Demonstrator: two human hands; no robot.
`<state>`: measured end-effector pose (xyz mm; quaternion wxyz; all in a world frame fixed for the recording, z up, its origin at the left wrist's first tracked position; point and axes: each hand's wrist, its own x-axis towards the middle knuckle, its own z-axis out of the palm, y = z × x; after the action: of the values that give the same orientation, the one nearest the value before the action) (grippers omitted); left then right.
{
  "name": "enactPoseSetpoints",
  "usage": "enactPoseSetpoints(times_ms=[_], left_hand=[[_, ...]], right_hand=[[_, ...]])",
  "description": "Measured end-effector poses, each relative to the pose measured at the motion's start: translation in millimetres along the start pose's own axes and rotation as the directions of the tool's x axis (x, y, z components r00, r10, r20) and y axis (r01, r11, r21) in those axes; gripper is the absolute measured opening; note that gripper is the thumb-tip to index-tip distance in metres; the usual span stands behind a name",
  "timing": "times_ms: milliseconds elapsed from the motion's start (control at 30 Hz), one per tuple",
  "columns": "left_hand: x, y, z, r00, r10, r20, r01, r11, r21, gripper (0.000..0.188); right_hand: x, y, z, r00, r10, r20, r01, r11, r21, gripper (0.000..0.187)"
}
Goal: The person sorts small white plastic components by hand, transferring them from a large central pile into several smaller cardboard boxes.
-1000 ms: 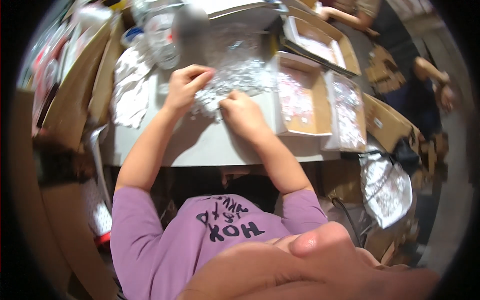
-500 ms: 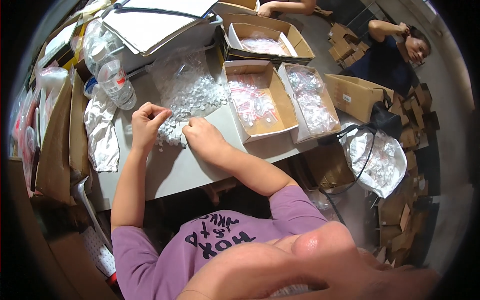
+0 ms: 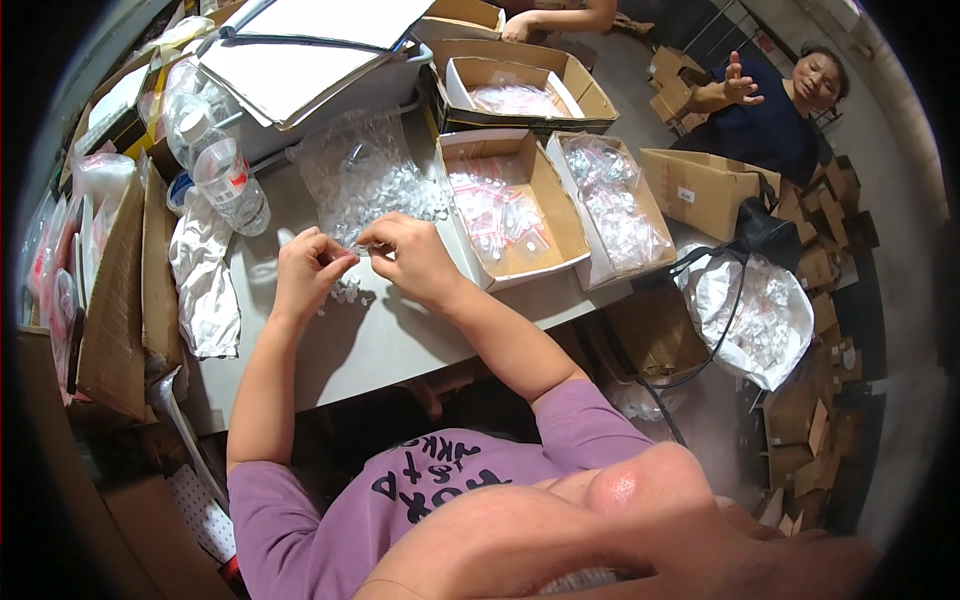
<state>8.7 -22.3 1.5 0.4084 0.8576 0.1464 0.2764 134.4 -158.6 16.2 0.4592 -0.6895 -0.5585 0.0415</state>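
Over the table, my left hand [image 3: 308, 272] is closed in a pinch, thumb against forefinger. Close to it on the right, my right hand [image 3: 412, 260] also pinches, its fingertips almost meeting the left ones. Whatever lies between the fingertips is too small to make out. A heap of small white plastic pieces [image 3: 385, 192] spreads just beyond the hands, partly in a clear plastic bag [image 3: 335, 160]. Some loose white pieces [image 3: 346, 290] lie on the table [image 3: 330, 360] beneath the hands. To the right, an open cardboard box [image 3: 562, 235] holds small clear bags with red edges.
A narrower box [image 3: 602, 268] of filled clear bags adjoins it. Behind stands a larger box [image 3: 605, 108]. A plastic bottle [image 3: 245, 205] and white cloth [image 3: 205, 280] sit at left. Papers [image 3: 285, 75] cover a grey bin. Another person [image 3: 775, 130] is at far right; another's arm [image 3: 570, 18] shows behind.
My right hand has lifted off the white pieces and come up beside the left, fingertips drawn together. My left hand has lowered slightly toward it. The person at far right now holds a hand out.
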Motion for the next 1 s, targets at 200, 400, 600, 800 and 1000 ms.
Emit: enactPoseSetpoints(times_ms=[200, 400, 600, 800, 1000], left_hand=[[-2, 4, 6, 1.0, -0.025, 0.009, 0.026, 0.998, -0.052, 0.016], [-1, 5, 8, 0.999, 0.017, 0.047, -0.017, 1.0, -0.001, 0.02], [-2, 1, 11, 0.998, 0.009, 0.054, -0.007, 1.0, -0.027, 0.019], [-2, 3, 12, 0.999, 0.009, 0.053, -0.006, 0.999, -0.05, 0.017], [-1, 0, 12, 0.999, 0.014, 0.049, -0.01, 0.996, -0.084, 0.016]], right_hand=[[2, -5, 3, 0.991, -0.126, -0.05, 0.133, 0.979, 0.155, 0.023], [-2, -4, 11, 0.984, -0.166, -0.063, 0.169, 0.984, 0.052, 0.023], [-2, -5, 11, 0.988, -0.146, -0.057, 0.149, 0.988, 0.047, 0.024], [-1, -8, 8, 0.99, -0.126, -0.066, 0.131, 0.988, 0.087, 0.023], [-1, -6, 10, 0.987, -0.144, -0.069, 0.152, 0.98, 0.126, 0.023]])
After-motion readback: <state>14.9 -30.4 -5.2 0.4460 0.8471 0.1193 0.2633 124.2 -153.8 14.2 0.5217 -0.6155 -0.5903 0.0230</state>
